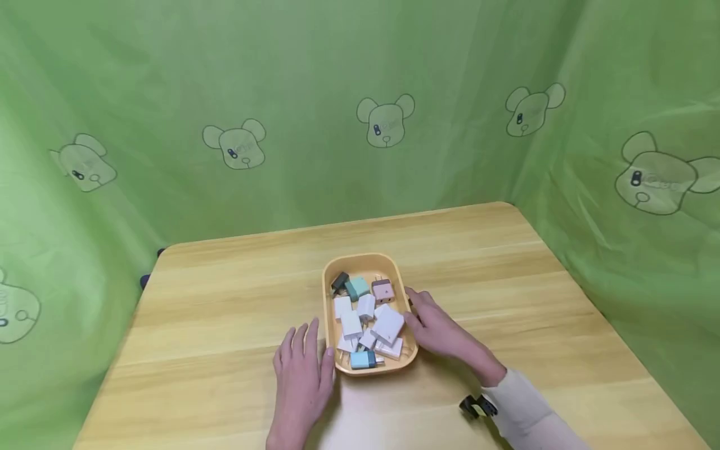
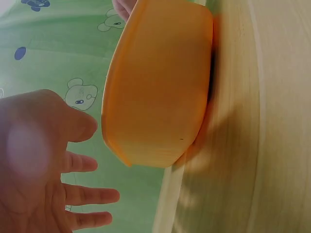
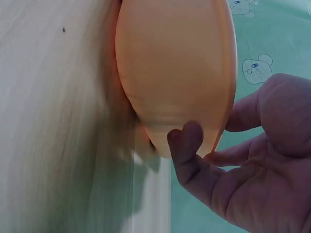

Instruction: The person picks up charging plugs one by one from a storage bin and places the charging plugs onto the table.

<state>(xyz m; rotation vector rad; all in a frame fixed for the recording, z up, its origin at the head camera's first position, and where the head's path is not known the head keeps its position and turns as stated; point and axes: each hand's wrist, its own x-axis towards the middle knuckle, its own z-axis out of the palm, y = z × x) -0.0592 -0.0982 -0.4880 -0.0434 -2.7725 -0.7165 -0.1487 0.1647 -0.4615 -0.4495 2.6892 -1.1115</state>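
Observation:
A yellow-orange plastic basket sits on the table in the head view, filled with several small charger plugs, mostly white. Among them are a black plug, a teal plug, a mauve plug and a blue plug. My right hand holds the basket's right side, thumb at the rim and some fingers curled against the outer wall in the right wrist view. On the left, my left hand has its fingers extended, thumb close to the rim; contact cannot be told.
The wood-grain table extends around the basket on all sides. Green curtains with bear-face prints hang behind the table and along both sides. A small black device is at the right sleeve cuff.

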